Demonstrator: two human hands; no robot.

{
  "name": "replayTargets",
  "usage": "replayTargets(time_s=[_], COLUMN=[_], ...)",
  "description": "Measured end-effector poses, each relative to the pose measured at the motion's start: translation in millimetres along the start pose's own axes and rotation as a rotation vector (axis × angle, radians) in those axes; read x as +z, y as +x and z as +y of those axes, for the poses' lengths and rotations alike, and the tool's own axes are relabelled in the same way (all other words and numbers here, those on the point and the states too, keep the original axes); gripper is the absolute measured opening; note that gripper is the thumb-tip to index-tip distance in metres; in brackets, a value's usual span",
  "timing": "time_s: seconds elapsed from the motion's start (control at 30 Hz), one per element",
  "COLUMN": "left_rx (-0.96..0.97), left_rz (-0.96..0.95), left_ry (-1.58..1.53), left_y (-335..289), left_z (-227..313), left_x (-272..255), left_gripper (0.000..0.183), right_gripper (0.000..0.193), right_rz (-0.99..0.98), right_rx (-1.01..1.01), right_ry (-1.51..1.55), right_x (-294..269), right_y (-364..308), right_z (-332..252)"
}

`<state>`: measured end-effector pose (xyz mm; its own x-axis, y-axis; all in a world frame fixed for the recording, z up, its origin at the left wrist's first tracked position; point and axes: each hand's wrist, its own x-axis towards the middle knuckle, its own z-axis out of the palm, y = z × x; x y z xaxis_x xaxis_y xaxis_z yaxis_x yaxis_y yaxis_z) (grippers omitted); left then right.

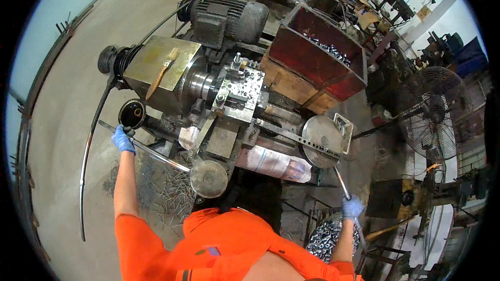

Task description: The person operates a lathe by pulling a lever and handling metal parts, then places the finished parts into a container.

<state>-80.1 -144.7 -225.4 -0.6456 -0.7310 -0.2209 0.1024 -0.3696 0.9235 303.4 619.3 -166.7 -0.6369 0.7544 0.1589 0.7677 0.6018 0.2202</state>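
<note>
My left hand (pixel 123 139), in a blue glove, is closed around a long metal lever (pixel 160 156). The lever runs to a round metal disc (pixel 208 179) at the front of a small lathe. Just beyond those fingers, a black handwheel (pixel 132 113) lies very close to the glove. At the right, my blue-gloved right hand (pixel 352 208) grips a second metal lever (pixel 341 181), which slants down from a larger round plate (pixel 323 138). Between them sit the shiny spindle (pixel 201 84) and the speckled tool block (pixel 240 93). What the spindle holds is hard to make out.
A brush (pixel 162 73) lies on the headstock (pixel 148 65), with a motor (pixel 226 18) behind. The red bin (pixel 317 54) contains small metal parts. Shiny parts fill a basket (pixel 325 242) near my right forearm. A fan (pixel 435 106) stands right; metal shavings (pixel 174 195) litter the floor.
</note>
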Motion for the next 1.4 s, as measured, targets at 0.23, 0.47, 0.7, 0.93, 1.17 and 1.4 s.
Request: replayTargets(time_s=[0.23,0.47,0.7,0.93,1.17,1.4], left_rx=[-0.03,-0.225,0.271,0.898,0.547,0.366], left_rz=[-0.065,-0.247,-0.441,-0.938,-0.638,-0.793], left_ry=[-0.029,0.318,1.099,1.905,1.771,1.969], left_y=[-3.4,-13.5,21.3,-3.6,-42.8,-47.9], left_z=[-11.3,12.5,-64.7,-97.1,-176.5,-77.1], left_x=[-2.2,-15.9,-98.8,-53.0,-60.4,-42.8], left_gripper=[0.017,0.039,0.034,0.034,0.039,0.036], right_gripper=[0.049,0.075,0.056,0.031,0.025,0.022], right_rz=[-0.22,0.007,0.114,-0.016,-0.157,0.029], right_rx=[0.203,0.002,-0.04,-0.061,-0.053,-0.293], right_ry=[-0.059,-0.015,0.613,0.565,0.764,0.778], right_x=[-17.8,-21.1,6.2,30.5,-17.2,-81.7], right_y=[144.8,145.7,33.3,-17.0,-37.9,-5.3], right_z=[-34.6,-95.8,-88.9,-76.4,-112.8,-142.8])
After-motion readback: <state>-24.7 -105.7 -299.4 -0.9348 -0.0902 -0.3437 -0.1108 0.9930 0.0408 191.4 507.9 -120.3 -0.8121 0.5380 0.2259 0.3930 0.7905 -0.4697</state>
